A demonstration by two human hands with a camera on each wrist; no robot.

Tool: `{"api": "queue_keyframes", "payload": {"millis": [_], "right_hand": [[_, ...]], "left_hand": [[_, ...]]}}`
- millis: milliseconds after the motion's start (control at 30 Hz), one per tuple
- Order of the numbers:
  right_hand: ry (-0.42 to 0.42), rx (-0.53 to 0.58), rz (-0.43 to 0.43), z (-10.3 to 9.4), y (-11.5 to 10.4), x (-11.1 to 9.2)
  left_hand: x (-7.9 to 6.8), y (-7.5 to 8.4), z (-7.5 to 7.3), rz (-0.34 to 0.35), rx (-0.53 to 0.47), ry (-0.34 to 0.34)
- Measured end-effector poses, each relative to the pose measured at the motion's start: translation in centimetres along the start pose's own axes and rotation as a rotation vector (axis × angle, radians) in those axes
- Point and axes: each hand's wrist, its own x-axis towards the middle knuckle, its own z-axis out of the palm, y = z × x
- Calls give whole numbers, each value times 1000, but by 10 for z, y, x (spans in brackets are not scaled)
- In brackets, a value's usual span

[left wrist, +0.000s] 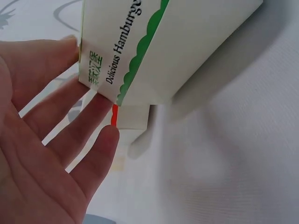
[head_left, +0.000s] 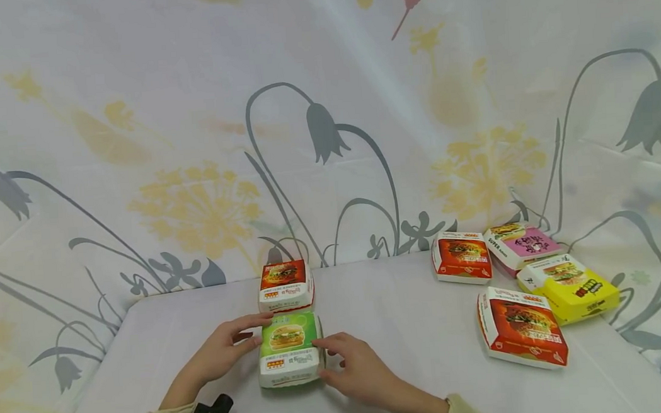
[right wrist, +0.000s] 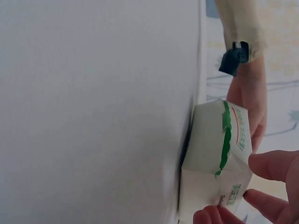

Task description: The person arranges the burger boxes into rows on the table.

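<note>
A green and white hamburger box (head_left: 289,343) lies flat on the table between the two hands. At its left side is my left hand (head_left: 217,355), whose fingertips touch the far left corner; in the left wrist view the fingers (left wrist: 86,128) are spread and fairly straight against the box wall. My right hand (head_left: 363,374) is at the right side, thumb and fingertips resting lightly on the edge and near corner. Directly behind stands a red and white hamburger box (head_left: 285,285), which appears to touch or nearly touch the green one.
To the right sit a red box (head_left: 462,258), a pink box (head_left: 523,245), a yellow box (head_left: 571,288) and a nearer red box (head_left: 522,327). A floral curtain (head_left: 329,187) hangs behind the white table (head_left: 395,329).
</note>
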Motion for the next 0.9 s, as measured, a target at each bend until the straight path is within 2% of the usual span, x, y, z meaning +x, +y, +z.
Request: {"api": "queue_keyframes", "payload": {"millis": [133, 333, 500, 767, 900], "right_hand": [[-10, 30, -1, 5, -2, 0], [-5, 12, -37, 9, -6, 1], [-26, 30, -46, 10, -12, 0], [-34, 11, -45, 8, -13, -1], [-37, 6, -37, 8, -8, 1]], "left_hand": [[-1, 0, 3, -26, -8, 15], [-3, 0, 7, -3, 12, 27], [-5, 0, 7, 29, 49, 61], [-10, 7, 10, 144, 263, 161], [-10, 17, 15, 197, 333, 164]]}}
